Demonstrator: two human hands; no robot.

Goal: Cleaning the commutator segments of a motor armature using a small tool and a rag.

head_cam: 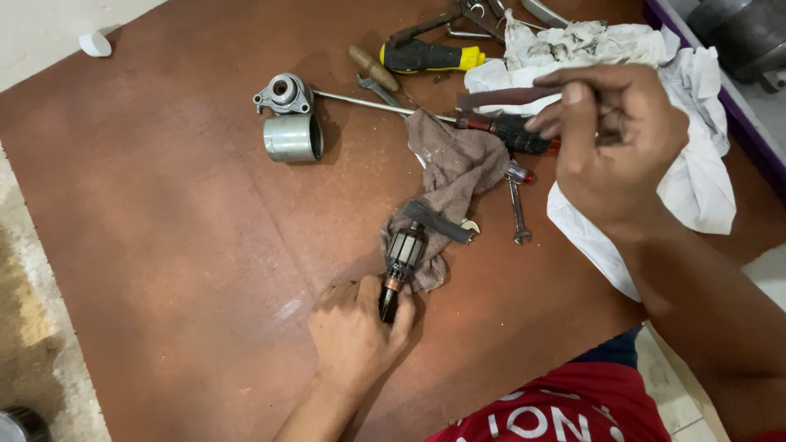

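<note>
The left hand [354, 327] is down low on the brown board [164, 245]. Its fingers are shut tight on the thin end of a motor rotor [401, 262], prob. to keep it from rolling. The fat end of the rotor lies on a grey rag [454, 168], w/ a dark flat strip [438, 221] across it, so the rag is like a soft bed and catches dirt.

The right hand [614, 135] is up in the air, over a white cloth [696, 180]. Its fingers are pinched on a thin flat dark stick [499, 98] that pokes out to the left. Can't tell what the stick is. It's held like a pen, maybe to aim the tip.

Near the rag: a small spanner [517, 209] and a red-and-black screwdriver [512, 129] w/ a long shaft. Farther up, a yellow-and-black screwdriver [430, 56]. Off to the left, a shiny metal cup [292, 137] and a round metal cap [282, 92] sit touching, well apart from the hands, prob. parked out of the way.
</note>
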